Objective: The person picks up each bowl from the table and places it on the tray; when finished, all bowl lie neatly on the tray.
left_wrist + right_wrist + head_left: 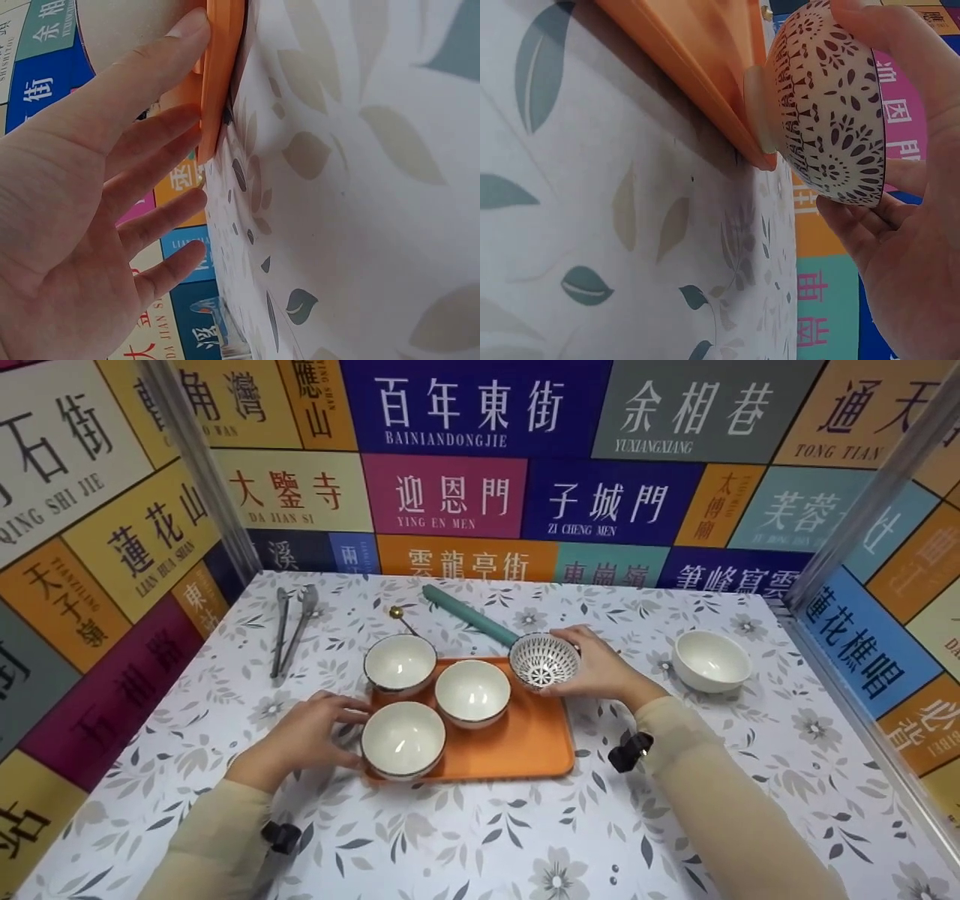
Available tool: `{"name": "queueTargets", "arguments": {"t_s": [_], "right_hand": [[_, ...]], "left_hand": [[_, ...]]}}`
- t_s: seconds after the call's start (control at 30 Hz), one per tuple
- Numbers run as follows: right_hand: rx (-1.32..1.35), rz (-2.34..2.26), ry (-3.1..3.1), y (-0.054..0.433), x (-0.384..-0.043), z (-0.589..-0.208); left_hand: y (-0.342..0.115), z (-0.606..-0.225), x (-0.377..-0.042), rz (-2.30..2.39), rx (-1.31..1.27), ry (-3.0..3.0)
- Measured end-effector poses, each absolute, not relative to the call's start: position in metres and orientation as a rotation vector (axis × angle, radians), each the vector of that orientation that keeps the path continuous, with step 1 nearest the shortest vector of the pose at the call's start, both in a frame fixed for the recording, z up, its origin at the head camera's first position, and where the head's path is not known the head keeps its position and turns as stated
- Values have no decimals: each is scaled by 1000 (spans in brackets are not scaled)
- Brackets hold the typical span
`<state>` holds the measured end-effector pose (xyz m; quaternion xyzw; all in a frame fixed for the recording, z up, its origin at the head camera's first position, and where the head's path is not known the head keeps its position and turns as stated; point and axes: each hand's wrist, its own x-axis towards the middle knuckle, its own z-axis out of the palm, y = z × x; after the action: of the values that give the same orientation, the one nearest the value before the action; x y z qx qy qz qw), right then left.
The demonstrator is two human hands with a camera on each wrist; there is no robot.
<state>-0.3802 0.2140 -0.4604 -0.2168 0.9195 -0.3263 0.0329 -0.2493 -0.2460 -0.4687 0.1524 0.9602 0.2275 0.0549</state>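
Observation:
My right hand grips a small bowl by its rim, thumb on the near side and fingers on the far side. Dark petal patterns cover this bowl, and its foot is at the corner of the orange tray. Three cream bowls with dark rims, a back one, a middle one and a front one, stand on the tray. My left hand is at the tray's left side, beside the front bowl. In the left wrist view, its fingers are spread and its thumb lies by the tray's edge.
A plain white bowl stands at the right of the flowered tablecloth. Metal tongs lie at the back left. Behind the tray are a green stick-like object and a thin utensil with a gold end. Sign-printed walls enclose the table.

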Motion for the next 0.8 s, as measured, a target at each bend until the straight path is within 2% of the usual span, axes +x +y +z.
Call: {"name": "queueTargets", "arguments": {"t_s": [0.57,0.8], "right_hand": [[-640,-1055,2804,212,-377,-470],[-749,-1023,2790,215,-367,-469]], "left_hand": [[-244,-469,-251,698,484,2923],[-247,-470,-248,708,469,2920]]}}
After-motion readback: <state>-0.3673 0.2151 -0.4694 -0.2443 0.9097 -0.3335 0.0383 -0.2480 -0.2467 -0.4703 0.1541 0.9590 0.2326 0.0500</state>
